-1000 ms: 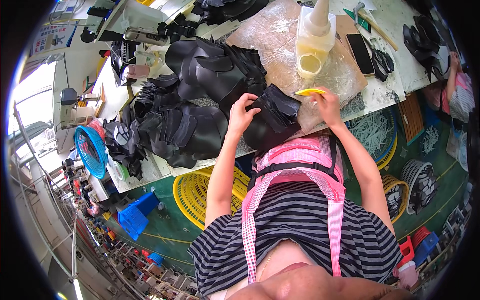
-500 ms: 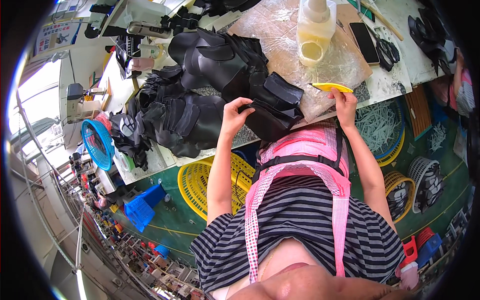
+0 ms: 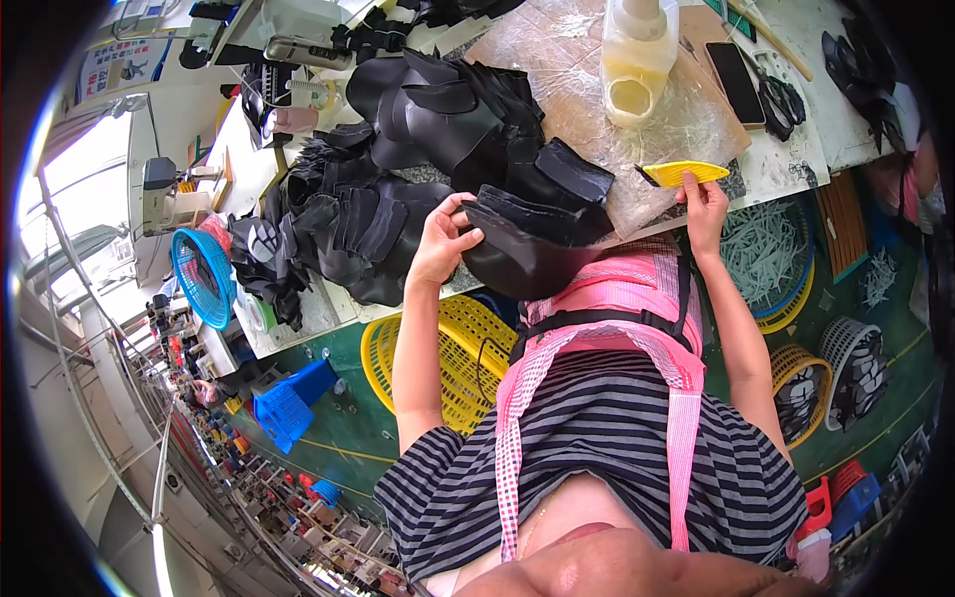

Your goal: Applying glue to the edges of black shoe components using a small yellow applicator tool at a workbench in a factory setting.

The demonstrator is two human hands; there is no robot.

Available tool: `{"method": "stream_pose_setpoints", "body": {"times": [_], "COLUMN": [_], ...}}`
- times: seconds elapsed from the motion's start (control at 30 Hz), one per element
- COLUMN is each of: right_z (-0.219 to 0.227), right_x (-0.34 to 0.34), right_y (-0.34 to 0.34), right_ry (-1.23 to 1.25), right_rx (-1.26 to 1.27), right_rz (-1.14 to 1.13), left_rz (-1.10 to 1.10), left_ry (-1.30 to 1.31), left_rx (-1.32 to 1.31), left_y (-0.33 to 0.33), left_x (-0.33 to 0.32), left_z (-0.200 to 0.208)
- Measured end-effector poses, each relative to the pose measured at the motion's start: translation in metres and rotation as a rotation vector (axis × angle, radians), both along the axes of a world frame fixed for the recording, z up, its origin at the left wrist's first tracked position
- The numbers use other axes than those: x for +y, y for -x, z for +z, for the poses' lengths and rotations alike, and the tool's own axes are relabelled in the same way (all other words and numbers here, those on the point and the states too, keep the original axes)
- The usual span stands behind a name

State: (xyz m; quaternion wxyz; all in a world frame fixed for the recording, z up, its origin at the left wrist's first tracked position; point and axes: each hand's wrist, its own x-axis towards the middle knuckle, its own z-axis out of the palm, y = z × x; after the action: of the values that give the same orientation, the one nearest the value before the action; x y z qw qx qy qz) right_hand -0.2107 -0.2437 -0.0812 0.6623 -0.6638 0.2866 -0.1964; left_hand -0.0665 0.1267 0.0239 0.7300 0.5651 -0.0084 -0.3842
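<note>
My left hand (image 3: 441,244) pinches the left edge of a black leather-like piece (image 3: 527,264) between thumb and fingers. The piece hangs over the table's front edge, and a rough dark strip runs along its upper side. Behind it lies another black piece (image 3: 572,174) with a similar shiny strip. Over the brown board (image 3: 577,60), my right hand (image 3: 704,204) is closed on a yellow-handled brush (image 3: 686,174). Its dark tip points left toward the black pieces without touching them. Farther back on the board stands a translucent glue bottle (image 3: 637,65) with a wide, open spout.
Heaps of black cut pieces (image 3: 438,109) cover the table's left side. A phone (image 3: 734,85) and black scissors (image 3: 781,104) lie at the right. Below the table are a yellow basket (image 3: 443,358) and a basket of pale strips (image 3: 761,249). A blue basket (image 3: 199,279) hangs at the left edge.
My left hand has moved left, drawing the black piece's near edge with it. My right hand and the brush have shifted slightly right. The view has also moved a little.
</note>
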Motion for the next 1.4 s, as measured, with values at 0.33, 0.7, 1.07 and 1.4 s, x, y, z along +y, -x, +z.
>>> {"method": "stream_pose_setpoints", "body": {"times": [0.33, 0.7, 1.07, 1.4], "right_z": [0.003, -0.006, -0.016, -0.026], "right_x": [0.001, -0.007, -0.004, -0.033], "right_y": [0.001, 0.007, -0.010, -0.029], "right_ry": [-0.028, -0.037, 0.119, -0.066], "right_rx": [-0.008, 0.015, 0.130, -0.050], "right_rz": [-0.046, -0.086, -0.105, -0.288], "left_rz": [-0.121, 0.148, 0.047, 1.056], "left_ry": [-0.834, -1.001, -0.481, -0.078], "left_rx": [-0.825, -0.702, -0.705, -0.478], "left_y": [-0.023, 0.014, 0.031, -0.002], "left_x": [-0.076, -0.089, -0.069, 0.108], "left_z": [-0.061, -0.056, -0.039, 0.072]}}
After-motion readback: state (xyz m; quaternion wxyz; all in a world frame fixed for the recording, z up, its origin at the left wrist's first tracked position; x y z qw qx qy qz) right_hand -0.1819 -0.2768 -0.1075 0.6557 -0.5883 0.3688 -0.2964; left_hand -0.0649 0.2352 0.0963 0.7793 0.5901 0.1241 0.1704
